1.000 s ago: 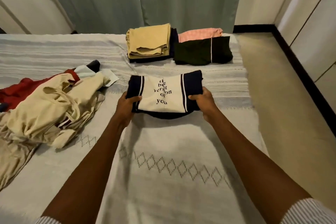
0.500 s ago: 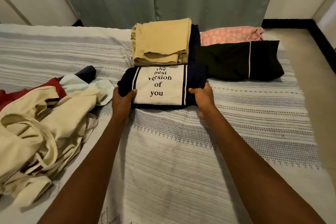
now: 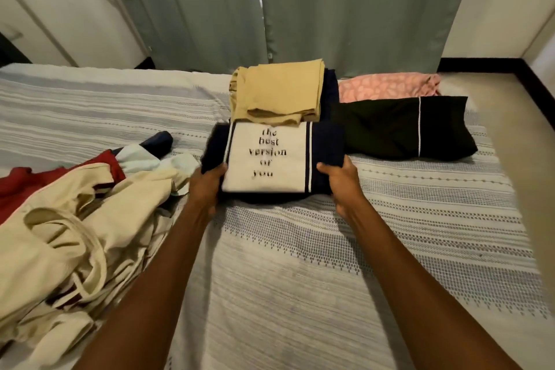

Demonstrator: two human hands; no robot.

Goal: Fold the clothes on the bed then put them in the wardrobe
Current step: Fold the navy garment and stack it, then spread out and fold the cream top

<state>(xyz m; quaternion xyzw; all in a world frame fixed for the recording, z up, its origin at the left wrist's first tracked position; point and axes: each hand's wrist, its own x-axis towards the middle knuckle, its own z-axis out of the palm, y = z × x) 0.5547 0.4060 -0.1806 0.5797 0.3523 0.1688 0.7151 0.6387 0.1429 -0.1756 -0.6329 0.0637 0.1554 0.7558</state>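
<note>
Now both hands are clamped on the folded navy-and-cream printed shirt [image 3: 271, 159], the left hand [image 3: 207, 186] gripping its near-left corner and the right hand [image 3: 341, 182] its near-right corner, right in front of the folded tan garment [image 3: 277, 91]. Just beyond the right hand lies the folded black garment with a white stripe [image 3: 402, 126]. The risk, I'd say: shove further and the shirt's far edge rides under the tan one, rumpling both folds, while the unfolded cream clothes [image 3: 75, 234] beside the left hand wait.

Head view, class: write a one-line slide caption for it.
Both hands, left and right, grip a folded navy-and-white printed top beside folded clothes on the bed.
</note>
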